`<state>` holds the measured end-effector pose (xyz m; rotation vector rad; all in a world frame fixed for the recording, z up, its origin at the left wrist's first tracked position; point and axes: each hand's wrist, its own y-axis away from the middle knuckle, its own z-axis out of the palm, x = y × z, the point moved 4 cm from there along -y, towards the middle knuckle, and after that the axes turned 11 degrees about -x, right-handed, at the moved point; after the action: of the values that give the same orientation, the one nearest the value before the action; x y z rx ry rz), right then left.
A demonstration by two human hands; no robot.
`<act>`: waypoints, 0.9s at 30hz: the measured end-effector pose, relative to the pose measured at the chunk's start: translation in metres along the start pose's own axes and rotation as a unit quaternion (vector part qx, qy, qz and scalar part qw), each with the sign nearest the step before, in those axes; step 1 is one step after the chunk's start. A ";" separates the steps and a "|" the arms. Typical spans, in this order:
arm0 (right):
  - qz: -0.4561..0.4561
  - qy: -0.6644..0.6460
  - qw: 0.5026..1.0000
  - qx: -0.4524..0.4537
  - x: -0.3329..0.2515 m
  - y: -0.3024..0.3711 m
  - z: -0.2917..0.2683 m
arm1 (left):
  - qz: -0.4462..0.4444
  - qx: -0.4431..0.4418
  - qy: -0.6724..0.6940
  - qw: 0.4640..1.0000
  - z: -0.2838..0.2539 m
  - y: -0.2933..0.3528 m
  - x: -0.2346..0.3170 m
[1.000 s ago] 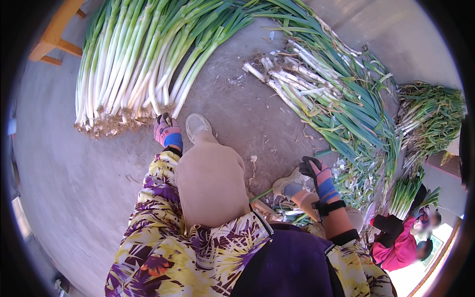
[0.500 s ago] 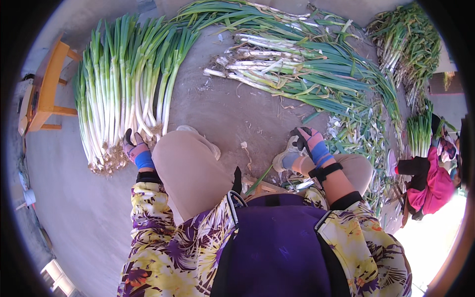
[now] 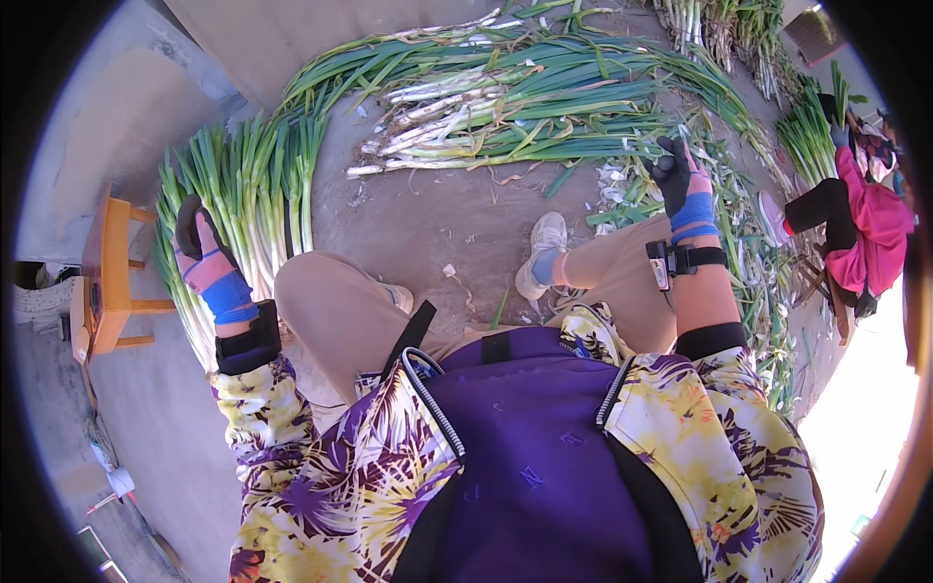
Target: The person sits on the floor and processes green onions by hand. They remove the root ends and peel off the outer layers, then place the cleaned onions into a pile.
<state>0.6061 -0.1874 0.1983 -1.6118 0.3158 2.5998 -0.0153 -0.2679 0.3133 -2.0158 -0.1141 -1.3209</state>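
My left hand [image 3: 206, 257], in a pink and blue glove with dark fingers, is at the left, in front of the standing row of cleaned green onions [image 3: 255, 194]. Its thumb is apart from the fingers, and nothing shows in it; whether it touches the stalks I cannot tell. My right hand [image 3: 686, 185], gloved alike, is raised above my right knee beside scattered leaf scraps [image 3: 627, 189]. Its fingers are partly spread and hold nothing visible. Ahead of me lies a pile of untrimmed green onions [image 3: 525, 107], white ends leftward.
An orange wooden stool [image 3: 115, 262] stands at the far left, near the wall. Trimmings [image 3: 768, 311] litter the floor along my right. A person in a pink top [image 3: 870, 233] is at the far right, near an upright bunch of green onions [image 3: 807, 136]. More bunches stand at the back right.
My left hand has lifted off the root ends and moved up and left. My right hand has risen away from my shin, outward to the right, and its fingers have opened. The view has shifted.
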 end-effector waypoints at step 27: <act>-0.170 -0.093 0.978 -0.081 -0.093 -0.109 -0.091 | -0.187 -0.320 -0.242 0.897 0.244 0.045 -0.050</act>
<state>0.7458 -0.0952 0.2271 -1.3082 -0.1754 2.5302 0.1678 -0.1398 0.1945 -2.9909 -0.3467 -1.1282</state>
